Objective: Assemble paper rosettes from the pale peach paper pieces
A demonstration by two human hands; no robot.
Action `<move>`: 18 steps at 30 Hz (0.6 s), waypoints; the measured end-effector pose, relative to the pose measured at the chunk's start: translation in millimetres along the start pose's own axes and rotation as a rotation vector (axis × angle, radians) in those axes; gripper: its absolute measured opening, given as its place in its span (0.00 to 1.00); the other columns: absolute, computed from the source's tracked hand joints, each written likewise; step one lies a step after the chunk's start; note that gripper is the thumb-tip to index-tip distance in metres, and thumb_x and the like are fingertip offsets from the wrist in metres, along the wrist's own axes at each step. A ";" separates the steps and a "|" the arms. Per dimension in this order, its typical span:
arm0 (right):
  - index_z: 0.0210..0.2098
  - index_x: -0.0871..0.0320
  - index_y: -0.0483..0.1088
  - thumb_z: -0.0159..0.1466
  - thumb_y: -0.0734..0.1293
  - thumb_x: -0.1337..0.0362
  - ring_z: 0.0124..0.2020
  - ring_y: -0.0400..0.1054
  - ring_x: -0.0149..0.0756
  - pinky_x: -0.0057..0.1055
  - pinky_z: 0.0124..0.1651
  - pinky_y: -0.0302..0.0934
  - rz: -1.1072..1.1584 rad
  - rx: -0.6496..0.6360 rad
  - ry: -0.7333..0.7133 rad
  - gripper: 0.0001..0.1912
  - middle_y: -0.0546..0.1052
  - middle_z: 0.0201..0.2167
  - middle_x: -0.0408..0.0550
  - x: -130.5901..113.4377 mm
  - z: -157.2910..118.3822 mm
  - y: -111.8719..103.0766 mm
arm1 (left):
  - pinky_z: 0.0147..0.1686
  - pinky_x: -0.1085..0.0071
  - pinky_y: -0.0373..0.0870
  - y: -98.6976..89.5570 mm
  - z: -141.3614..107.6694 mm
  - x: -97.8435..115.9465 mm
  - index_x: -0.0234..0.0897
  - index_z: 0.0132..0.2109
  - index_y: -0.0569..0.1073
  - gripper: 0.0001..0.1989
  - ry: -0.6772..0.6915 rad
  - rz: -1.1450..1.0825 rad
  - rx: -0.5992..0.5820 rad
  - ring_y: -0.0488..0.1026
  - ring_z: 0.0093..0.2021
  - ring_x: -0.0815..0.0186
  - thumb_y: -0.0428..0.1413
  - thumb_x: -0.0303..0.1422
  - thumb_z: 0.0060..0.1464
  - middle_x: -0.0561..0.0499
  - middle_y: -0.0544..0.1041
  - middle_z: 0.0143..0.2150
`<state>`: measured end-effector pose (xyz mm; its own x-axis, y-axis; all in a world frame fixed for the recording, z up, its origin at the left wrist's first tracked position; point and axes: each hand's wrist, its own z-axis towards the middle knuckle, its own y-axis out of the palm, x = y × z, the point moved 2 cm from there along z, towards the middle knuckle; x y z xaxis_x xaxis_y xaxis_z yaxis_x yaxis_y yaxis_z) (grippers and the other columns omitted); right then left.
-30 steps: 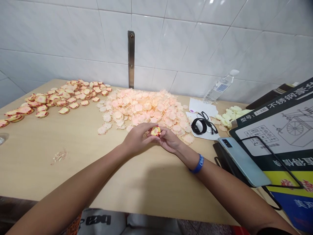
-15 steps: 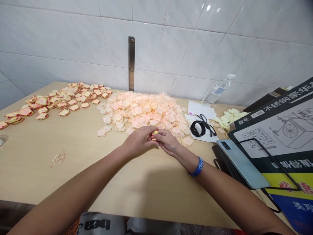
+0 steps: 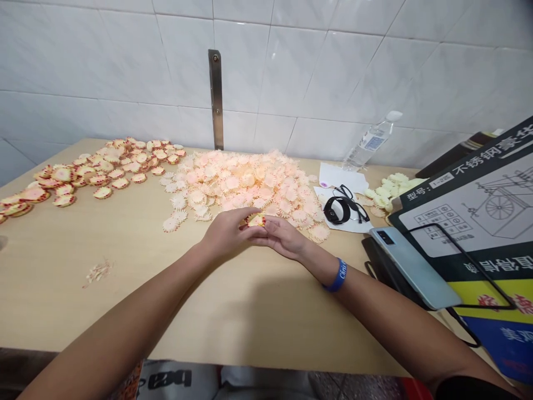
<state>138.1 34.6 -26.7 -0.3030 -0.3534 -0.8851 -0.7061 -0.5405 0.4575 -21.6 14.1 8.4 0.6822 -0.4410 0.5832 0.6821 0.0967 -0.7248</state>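
Both hands meet over the table (image 3: 175, 311), just in front of a large pile of pale pink, jagged-edged discs (image 3: 250, 183). Between the fingertips sits a small yellow and red piece (image 3: 256, 220). My left hand (image 3: 228, 232) curls round its left side. From the right, my right hand (image 3: 285, 236) grips it with thumb and fingers; a blue band circles that wrist. The fingers partly cover the piece. At the back left lie many thicker discs (image 3: 100, 172) with red edges, several of them in stacks.
Small scraps (image 3: 98, 272) lie at the left. To the right are eyeglasses (image 3: 353, 204), a black watch (image 3: 336, 210), a tilted clear bottle (image 3: 372, 141), pale green pieces (image 3: 391, 189), a phone (image 3: 416, 269) and a large printed box (image 3: 441, 244). A tiled wall (image 3: 175, 61) stands behind.
The piece has turned between the fingers, and more of its pale yellow face shows. My left hand has shifted slightly left. The whole view has moved a little.
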 end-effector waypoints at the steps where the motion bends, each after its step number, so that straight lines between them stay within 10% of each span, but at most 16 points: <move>1: 0.32 0.59 0.73 0.50 0.77 0.50 0.36 0.73 0.34 0.36 0.47 0.69 0.000 -0.003 0.003 0.20 0.78 0.30 0.46 0.4 0.1 -0.4 | 0.40 0.66 0.74 -0.6 0.0 -0.2 0.38 0.50 0.76 0.20 -0.003 0.002 0.011 0.78 0.39 0.59 0.60 0.43 0.53 0.47 0.81 0.42; 11: 0.27 0.61 0.75 0.44 0.79 0.52 0.24 0.68 0.28 0.25 0.28 0.62 -0.060 0.124 -0.033 0.21 0.77 0.24 0.46 6.2 5.8 -2.3 | 0.42 0.71 0.72 6.3 -3.9 9.4 0.44 0.56 0.71 0.22 0.210 -0.091 -0.101 0.77 0.44 0.64 0.60 0.33 0.54 0.50 0.80 0.47; 18: 0.27 0.61 0.75 0.49 0.77 0.49 0.26 0.71 0.31 0.30 0.35 0.67 -0.087 0.077 -0.063 0.20 0.77 0.23 0.46 7.2 5.9 0.5 | 0.41 0.72 0.72 12.6 -6.2 8.0 0.41 0.53 0.73 0.17 0.251 -0.006 -0.037 0.77 0.42 0.65 0.59 0.37 0.56 0.48 0.80 0.48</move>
<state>131.8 36.2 -33.3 -0.2764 -0.2581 -0.9257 -0.7776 -0.5059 0.3733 -9.2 6.2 1.7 0.5883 -0.6498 0.4813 0.6726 0.0628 -0.7373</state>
